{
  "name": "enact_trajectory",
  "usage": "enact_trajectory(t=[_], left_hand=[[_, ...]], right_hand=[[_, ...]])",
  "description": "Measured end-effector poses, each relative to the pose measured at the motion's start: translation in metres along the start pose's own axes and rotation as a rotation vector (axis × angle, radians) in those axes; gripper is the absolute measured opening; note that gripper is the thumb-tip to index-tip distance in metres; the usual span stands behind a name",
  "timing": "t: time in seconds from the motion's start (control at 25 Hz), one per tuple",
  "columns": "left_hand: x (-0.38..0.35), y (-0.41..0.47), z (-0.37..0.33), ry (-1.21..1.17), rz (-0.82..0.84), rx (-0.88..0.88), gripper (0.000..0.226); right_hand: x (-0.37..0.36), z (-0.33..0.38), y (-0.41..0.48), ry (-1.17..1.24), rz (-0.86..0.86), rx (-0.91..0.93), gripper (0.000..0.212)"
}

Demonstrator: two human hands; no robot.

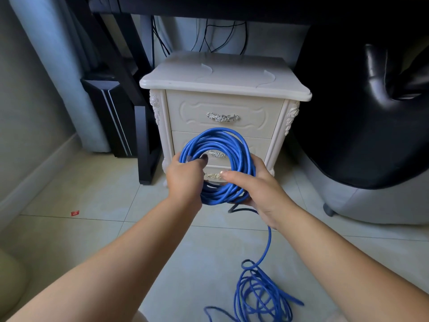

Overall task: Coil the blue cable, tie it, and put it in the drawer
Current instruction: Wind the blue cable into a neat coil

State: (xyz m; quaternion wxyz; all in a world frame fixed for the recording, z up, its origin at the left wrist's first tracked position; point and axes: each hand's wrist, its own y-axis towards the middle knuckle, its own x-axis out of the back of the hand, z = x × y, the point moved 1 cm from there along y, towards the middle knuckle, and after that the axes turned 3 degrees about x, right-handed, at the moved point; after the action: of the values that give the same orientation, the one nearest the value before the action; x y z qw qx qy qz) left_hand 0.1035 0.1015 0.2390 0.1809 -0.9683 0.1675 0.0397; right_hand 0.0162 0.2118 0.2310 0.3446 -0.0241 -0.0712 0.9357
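Note:
A round coil of blue cable (220, 145) hangs in front of a cream nightstand. My left hand (184, 173) grips the coil's left side, where a clear plug end shows by my thumb. The coil's lower right side is held by my right hand (257, 189), thumb across the front, with a short dark strap end poking out under it. From that hand the cable runs down to a loose tangle of blue cable (257, 296) on the floor tiles. Both drawers are closed: the top drawer (222, 112) has a silver handle, and the coil partly hides the lower drawer (260, 147).
The nightstand top (222, 75) is bare. A black desk leg (145, 145) and a dark computer case (109, 117) stand to its left. A black leather chair (362, 126) fills the right. A small red scrap (75, 213) lies on the tiles.

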Motion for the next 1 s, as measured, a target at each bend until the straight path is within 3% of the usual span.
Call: enact_trajectory(t=[0.16,0.32,0.4,0.52,0.64,0.76,0.88,1.0], left_hand=[[-0.006,-0.003,0.003,0.107,0.115,0.03,0.018],[0.0,0.003,-0.005,0.267,0.488,0.119,0.035],[0.008,0.011,-0.013,0.322,0.658,0.106,0.061],[0.011,0.014,-0.017,0.503,0.628,-0.152,0.099],[0.006,0.004,-0.014,0.846,0.537,-0.58,0.093],[0.008,0.009,-0.006,0.86,0.484,-0.554,0.083],[0.007,0.006,-0.002,0.85,0.401,-0.6,0.028],[0.005,0.01,-0.004,0.701,0.31,-0.576,0.015]], right_hand=[[0.008,-0.001,0.012,-0.059,-0.135,0.039,0.028],[0.026,0.007,0.02,-0.126,-0.223,0.098,0.03],[0.033,0.01,0.022,-0.264,-0.223,0.137,0.032],[0.033,0.011,0.021,-0.55,-0.195,0.207,0.023],[0.025,0.011,0.017,-0.787,-0.083,0.291,0.029],[0.022,0.014,0.012,-0.83,0.004,0.36,0.031],[0.02,0.014,0.01,-0.82,0.005,0.408,0.035],[0.019,0.019,0.01,-0.595,-0.034,0.373,0.044]])
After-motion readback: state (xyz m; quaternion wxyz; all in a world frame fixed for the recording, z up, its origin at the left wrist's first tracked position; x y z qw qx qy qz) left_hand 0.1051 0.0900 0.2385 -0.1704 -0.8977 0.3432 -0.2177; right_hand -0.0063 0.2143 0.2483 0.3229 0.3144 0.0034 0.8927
